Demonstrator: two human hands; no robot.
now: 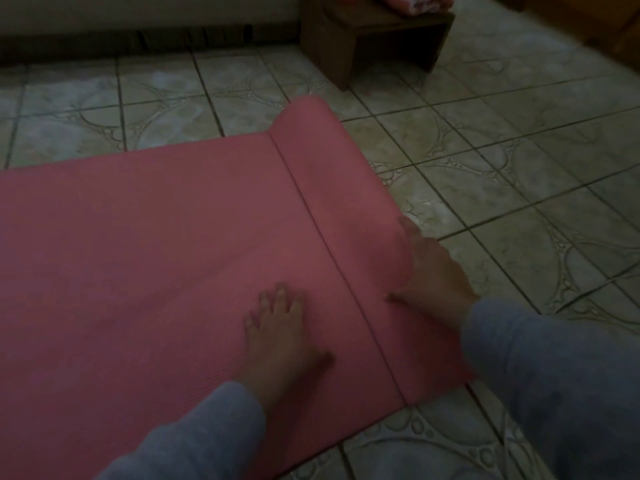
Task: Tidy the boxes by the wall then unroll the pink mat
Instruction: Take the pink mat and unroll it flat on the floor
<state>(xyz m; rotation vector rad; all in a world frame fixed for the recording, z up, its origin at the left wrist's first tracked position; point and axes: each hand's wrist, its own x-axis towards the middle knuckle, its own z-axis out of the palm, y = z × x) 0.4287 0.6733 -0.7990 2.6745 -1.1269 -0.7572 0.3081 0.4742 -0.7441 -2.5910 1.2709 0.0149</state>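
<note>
Tiled floor (485,140) in pale grey-green with dark grout lines and curved patterns fills a dim room. Across it lies the pink mat (138,254), mostly spread flat from the left edge of view toward the centre, with its remaining rolled part (332,188) forming a tube that runs diagonally from the upper middle down to the lower right. At the top, a small dark wooden stool (374,39) stands on the tiles, well apart from the mat, with folded pink-and-white cloth (426,3) on top. Two grey sleeves (554,375) enter from the bottom. The left hand (282,337) presses palm-down on the flat mat just beside the roll, fingers spread and straight. The right hand (433,275) rests over the roll's far side, fingers extended along it, thumb touching its near face.
</note>
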